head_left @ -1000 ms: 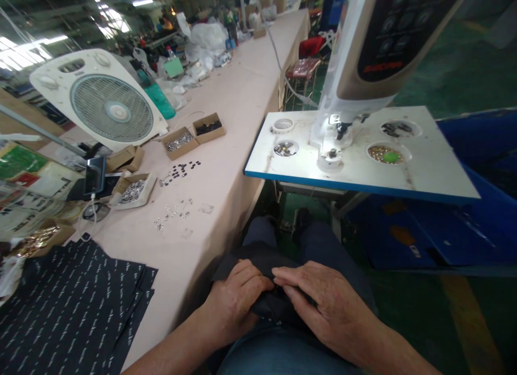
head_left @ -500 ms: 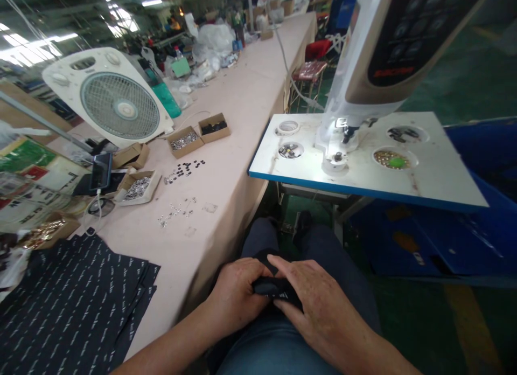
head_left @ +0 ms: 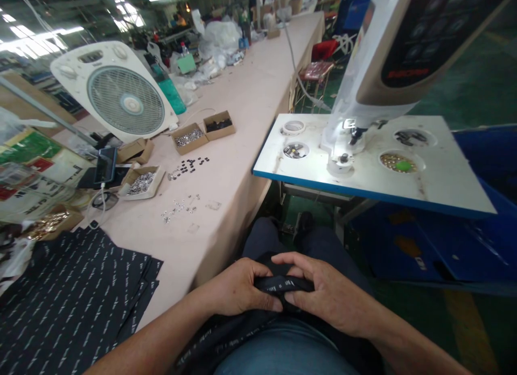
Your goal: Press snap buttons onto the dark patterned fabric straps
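Observation:
Over my lap I hold a black printed cloth (head_left: 278, 284) with small white lettering, folded into a narrow band. My left hand (head_left: 242, 289) pinches the band's left end, thumb below it. At the right end, my right hand (head_left: 319, 291) grips it between thumb and curled fingers. The rest of the cloth hangs across my lap and under my forearms. In front of me stands a press machine (head_left: 351, 105) with a lit working point above its small white table (head_left: 270, 154). A stack of similar black printed fabric (head_left: 81, 294) lies on the long table to my left.
On the long table (head_left: 226, 202) are cardboard boxes of metal fasteners (head_left: 141, 183), loose black snaps (head_left: 189, 166) and small silver parts (head_left: 177, 208). A white fan (head_left: 129, 100) and a phone (head_left: 105, 165) stand further left. Blue bins (head_left: 404, 245) stand at the right, under the machine table.
My hands have drawn the cloth band out straighter, so more of its lettering shows. The right hand has shifted slightly right, and more cloth shows over my lap. The view has moved slightly.

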Tool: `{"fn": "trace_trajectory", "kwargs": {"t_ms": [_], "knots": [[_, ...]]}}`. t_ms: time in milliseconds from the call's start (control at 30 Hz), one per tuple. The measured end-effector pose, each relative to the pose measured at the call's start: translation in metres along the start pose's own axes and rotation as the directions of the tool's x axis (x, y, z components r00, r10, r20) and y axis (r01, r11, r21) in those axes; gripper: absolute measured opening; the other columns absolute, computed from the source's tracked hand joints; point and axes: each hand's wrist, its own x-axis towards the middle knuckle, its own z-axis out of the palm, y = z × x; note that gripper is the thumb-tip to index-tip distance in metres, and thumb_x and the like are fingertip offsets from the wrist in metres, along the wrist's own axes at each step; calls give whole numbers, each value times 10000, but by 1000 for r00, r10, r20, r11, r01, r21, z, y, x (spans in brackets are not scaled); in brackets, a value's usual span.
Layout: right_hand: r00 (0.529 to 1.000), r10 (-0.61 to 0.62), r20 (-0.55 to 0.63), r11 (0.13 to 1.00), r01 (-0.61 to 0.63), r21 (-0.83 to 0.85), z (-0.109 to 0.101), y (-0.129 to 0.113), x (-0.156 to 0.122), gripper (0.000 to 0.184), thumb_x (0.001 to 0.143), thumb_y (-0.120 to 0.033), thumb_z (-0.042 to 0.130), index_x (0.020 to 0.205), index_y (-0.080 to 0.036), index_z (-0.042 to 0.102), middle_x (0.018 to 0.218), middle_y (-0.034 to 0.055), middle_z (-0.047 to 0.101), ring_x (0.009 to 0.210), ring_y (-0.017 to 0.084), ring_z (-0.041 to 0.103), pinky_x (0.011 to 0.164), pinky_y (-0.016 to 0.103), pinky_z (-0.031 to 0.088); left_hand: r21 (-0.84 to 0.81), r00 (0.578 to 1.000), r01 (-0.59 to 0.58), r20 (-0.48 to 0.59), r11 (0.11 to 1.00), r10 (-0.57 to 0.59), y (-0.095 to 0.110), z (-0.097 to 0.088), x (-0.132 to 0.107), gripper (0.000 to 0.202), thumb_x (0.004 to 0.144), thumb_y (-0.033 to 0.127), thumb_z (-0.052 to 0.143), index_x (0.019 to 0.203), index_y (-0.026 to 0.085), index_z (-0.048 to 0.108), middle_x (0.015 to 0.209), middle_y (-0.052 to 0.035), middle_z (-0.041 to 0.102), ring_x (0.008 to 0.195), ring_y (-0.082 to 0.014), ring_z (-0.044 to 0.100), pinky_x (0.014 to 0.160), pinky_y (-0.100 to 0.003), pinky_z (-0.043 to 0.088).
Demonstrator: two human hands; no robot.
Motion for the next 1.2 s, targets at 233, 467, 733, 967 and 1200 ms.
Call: {"fn": "trace_trajectory", "kwargs": {"t_ms": [233, 467, 733, 967, 1200], "knots": [[997, 74, -15, 997, -74, 35, 0, 7, 5, 541, 770, -157, 633, 1309, -182, 598, 877, -4, 739, 737, 141, 657, 649, 225, 481, -85, 1000, -5, 1, 996, 5, -4, 1, 0, 343, 691, 393, 824, 838, 113, 692, 698, 52, 538, 641, -85, 408, 581, -195, 309], [993, 96, -63, 995, -97, -18, 5, 8, 8, 547, 755, -138, 625, 1299, -188, 626, 935, 20, 769, 814, 184, 709, 725, 261, 537, -51, 998, 63, 23, 997, -62, -5, -6, 0, 341, 672, 384, 822, 850, 125, 687, 690, 56, 537, 624, -87, 407, 559, -193, 303], [989, 140, 43, 965, -146, 218, 4, 9, 7, 551, 723, -226, 681, 1269, -158, 641, 1007, 46, 770, 874, 207, 715, 753, 284, 546, -50, 995, 95, 45, 994, -93, -6, -8, 1, 404, 626, 426, 842, 867, 128, 717, 710, 43, 559, 646, -105, 435, 593, -200, 344], [992, 123, -1, 992, -123, 27, 5, 7, 2, 600, 721, -177, 672, 1318, -194, 619, 1054, 42, 765, 946, 234, 715, 820, 329, 549, -63, 994, 97, 64, 993, -93, -11, -7, 1, 385, 641, 418, 833, 865, 126, 719, 686, 47, 538, 634, -100, 416, 583, -202, 323], [994, 68, -90, 988, -80, -135, 10, 9, 4, 556, 729, -145, 658, 1281, -210, 656, 1010, 26, 771, 890, 220, 725, 821, 330, 551, -88, 994, 82, 74, 993, -75, -14, -6, 1, 365, 654, 410, 826, 864, 128, 725, 692, 48, 548, 641, -101, 425, 602, -202, 325]]}}
